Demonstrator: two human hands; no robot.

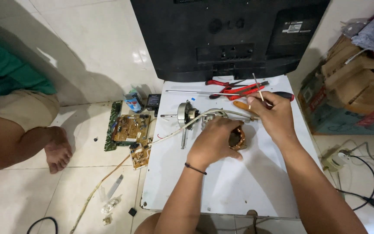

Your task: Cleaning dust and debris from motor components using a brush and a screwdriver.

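Observation:
My left hand [215, 141] presses down on a fan motor stator with copper windings [238, 138] lying on a white board [239, 182]. My right hand [273, 115] pinches a thin metal rod [257, 86] and an orange-handled tool [241, 106] just above the motor. A metal motor cover with a shaft [186, 113] lies to the left of the hands. A cream cable [169, 134] runs from the motor off the board's left edge.
Red-handled pliers [228, 90] and a long screwdriver [204, 92] lie at the board's far end, before a black television back [230, 34]. Circuit boards [130, 128] and a small can [133, 100] sit on the tile floor. Another person's leg and foot [57, 149] rest at left. Cardboard boxes [351, 86] stand right.

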